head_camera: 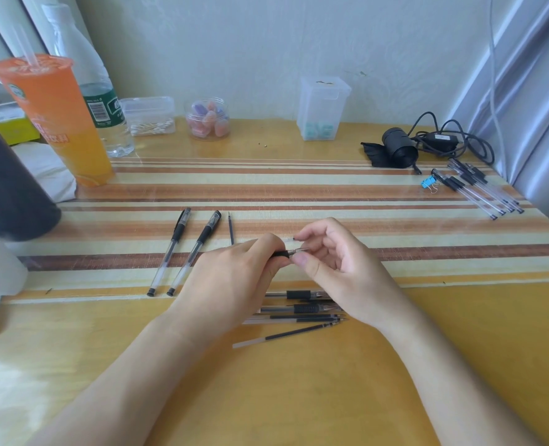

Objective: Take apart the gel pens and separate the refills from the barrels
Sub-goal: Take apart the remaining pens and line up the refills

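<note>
Both hands on one gel pen (287,253)
Left hand (234,278) grips its black grip; right hand (327,255) pinches the clear tip above the tabletop (443,333).

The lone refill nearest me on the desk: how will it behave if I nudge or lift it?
The refill is a thin round tube, so it will probably roll on the glossy desk if nudged sideways. It looks light and likely slightly bendy; a fingertip pinch should lift it.

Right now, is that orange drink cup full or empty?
Nearly full: the orange drink cup shows liquid through its wall from base almost to its lid.
</note>
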